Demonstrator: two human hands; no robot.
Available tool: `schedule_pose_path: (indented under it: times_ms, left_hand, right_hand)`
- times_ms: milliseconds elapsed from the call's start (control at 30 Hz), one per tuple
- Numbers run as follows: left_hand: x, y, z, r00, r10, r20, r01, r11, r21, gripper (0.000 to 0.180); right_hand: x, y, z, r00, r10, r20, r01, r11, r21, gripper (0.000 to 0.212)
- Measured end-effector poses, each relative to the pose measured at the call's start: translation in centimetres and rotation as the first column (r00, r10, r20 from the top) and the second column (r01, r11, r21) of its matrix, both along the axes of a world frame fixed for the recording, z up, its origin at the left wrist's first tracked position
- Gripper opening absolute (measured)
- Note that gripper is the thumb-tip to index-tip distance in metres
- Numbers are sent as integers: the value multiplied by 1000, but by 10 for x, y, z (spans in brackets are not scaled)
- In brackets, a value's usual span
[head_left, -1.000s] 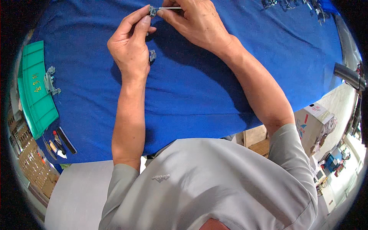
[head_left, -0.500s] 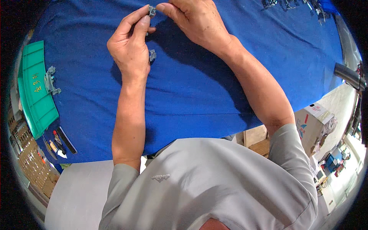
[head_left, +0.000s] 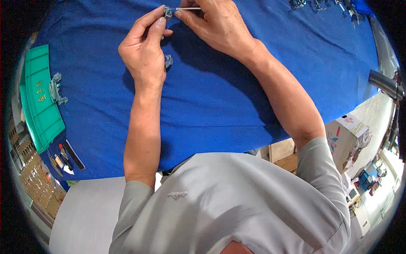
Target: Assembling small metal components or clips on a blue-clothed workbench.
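The small metal part [head_left: 168, 12] is pinched in the left hand [head_left: 144, 55] grip above the blue tabletop [head_left: 237, 97]; a thin white pin [head_left: 189, 8], held by the right hand [head_left: 220, 25], should be fed straight in.

Both forearms reach far over the table, bare from short grey sleeves. Left hand [head_left: 144, 53]: back turned up, wrist straight, thumb and forefinger pinched together at the far tip, other fingers curled under. Right hand [head_left: 220, 25]: just right of the left, angled in toward it, thumb and forefinger pinched, fingertips nearly meeting the left's. Right elbow bent, forearm slanting near-right.
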State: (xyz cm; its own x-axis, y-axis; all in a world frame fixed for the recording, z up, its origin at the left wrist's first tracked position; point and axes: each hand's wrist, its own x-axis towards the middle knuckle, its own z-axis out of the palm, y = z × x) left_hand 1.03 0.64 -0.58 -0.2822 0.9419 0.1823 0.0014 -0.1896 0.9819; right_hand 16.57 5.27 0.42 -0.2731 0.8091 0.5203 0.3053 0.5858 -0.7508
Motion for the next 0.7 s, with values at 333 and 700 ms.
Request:
schedule_pose_path:
  times_ms: [333,700]
  left_hand:
    - [0,0,2,1000,4,18,-4,1000,-11,21]
    - [0,-1,4,999,28,20,-26,997,-74,21]
  right_hand:
    - [1,1,-2,999,5,32,-6,1000,24,19]
    - [2,0,2,1000,18,2,-18,999,31,16]
